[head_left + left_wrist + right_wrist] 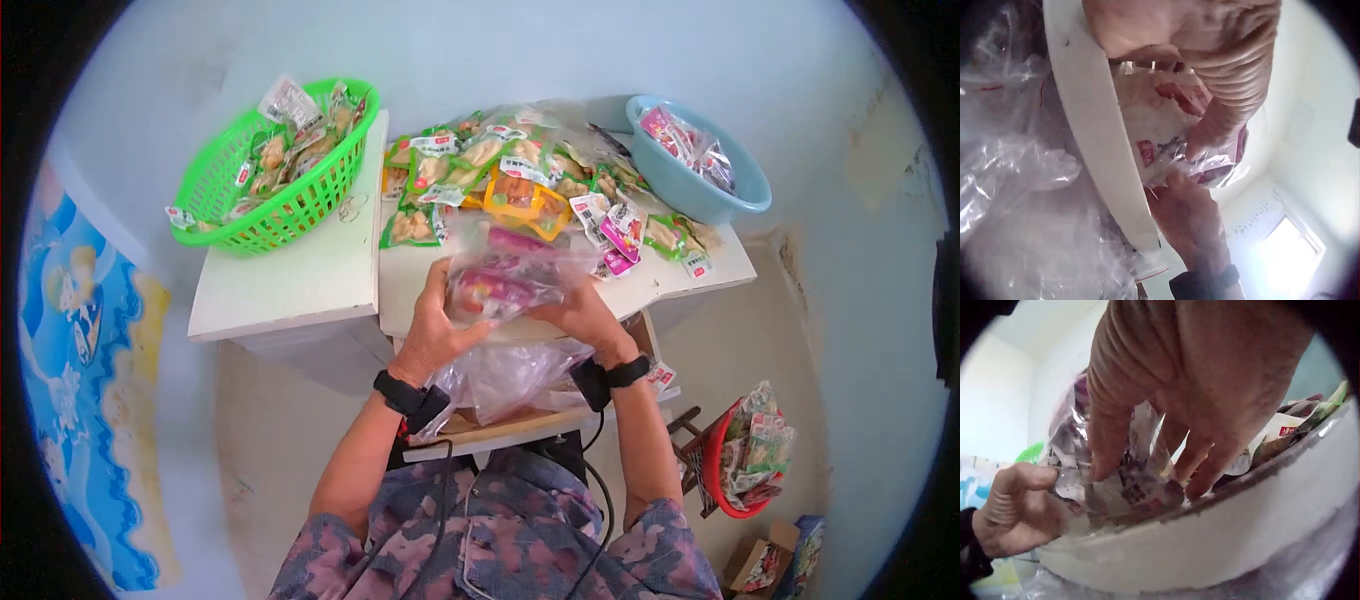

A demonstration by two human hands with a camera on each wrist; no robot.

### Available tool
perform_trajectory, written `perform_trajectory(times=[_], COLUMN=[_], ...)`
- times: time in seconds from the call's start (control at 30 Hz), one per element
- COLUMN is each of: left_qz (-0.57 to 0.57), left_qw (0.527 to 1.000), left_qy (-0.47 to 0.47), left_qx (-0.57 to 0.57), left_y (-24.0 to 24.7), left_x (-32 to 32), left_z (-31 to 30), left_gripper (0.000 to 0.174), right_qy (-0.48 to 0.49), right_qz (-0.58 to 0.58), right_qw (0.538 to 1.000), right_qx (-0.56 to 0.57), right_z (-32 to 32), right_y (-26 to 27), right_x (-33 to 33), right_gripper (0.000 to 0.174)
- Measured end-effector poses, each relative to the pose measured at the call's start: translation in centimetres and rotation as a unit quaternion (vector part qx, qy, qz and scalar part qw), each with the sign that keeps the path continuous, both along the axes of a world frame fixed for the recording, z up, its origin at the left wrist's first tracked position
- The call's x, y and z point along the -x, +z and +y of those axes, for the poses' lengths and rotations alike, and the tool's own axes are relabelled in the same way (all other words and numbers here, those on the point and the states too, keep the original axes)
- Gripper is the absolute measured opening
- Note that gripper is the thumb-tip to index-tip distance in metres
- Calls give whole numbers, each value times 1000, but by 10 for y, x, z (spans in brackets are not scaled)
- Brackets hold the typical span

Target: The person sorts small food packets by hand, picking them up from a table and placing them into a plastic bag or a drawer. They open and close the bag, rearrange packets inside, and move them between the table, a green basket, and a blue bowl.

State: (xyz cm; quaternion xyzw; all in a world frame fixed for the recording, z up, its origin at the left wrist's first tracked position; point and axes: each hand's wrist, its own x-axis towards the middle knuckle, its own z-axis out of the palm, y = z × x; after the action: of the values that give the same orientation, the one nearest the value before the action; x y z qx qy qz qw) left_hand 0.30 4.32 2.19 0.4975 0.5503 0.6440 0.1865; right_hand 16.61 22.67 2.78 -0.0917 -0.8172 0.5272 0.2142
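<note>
Over the table's near edge, a clear plastic bag (510, 270) with purple snack packets inside is held between both hands. My left hand (436, 335) grips its left side, thumb across the front. At the right side, my right hand (588, 318) holds the bag with thumb and fingers, seen closer in the right wrist view, where the plastic (1138, 481) is crinkled and shiny. Behind the bag lies a pile of snack packets (480, 150), mostly green-edged, some orange or purple. Below the hands, loose clear plastic bags (515, 375) fill an open drawer (480, 434).
A green basket (345, 165) of packets stands at the left of the white table (290, 290). At the back right is a blue basin (670, 185) with purple packets. A red basket (712, 470) of packets sits low at right, near a cardboard box (745, 560).
</note>
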Motion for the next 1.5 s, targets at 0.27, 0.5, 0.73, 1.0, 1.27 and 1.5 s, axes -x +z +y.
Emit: perform_trajectory(times=[0.27,0.5,0.73,1.0,1.27,1.5], left_qz=[73,-113,98,-84,-119,-178], left_qw=[992,992,988,994,986,979], left_qy=[36,19,59,47,-6,-26], left_qx=[97,52,106,58,115,100], left_y=[15,-17,-1,9,14,10], left_x=[4,21,16,10,13,14], left_z=[-3,7,1,3,12,13], left_gripper=[71,44,47,34,38,38], right_qy=[-4,26,-23,-31,-101,-145], right_qz=[-9,58,81,132,132,142], right_qw=[994,987,990,984,977,969], right_qx=[108,151,116,117,131,139], right_z=[-4,6,-2,-16,-5,-4], right_y=[8,-3,-14,-10,-29,-30], right_x=[-3,10,17,23,30,36], right_gripper=[64,52,33,34,17,20])
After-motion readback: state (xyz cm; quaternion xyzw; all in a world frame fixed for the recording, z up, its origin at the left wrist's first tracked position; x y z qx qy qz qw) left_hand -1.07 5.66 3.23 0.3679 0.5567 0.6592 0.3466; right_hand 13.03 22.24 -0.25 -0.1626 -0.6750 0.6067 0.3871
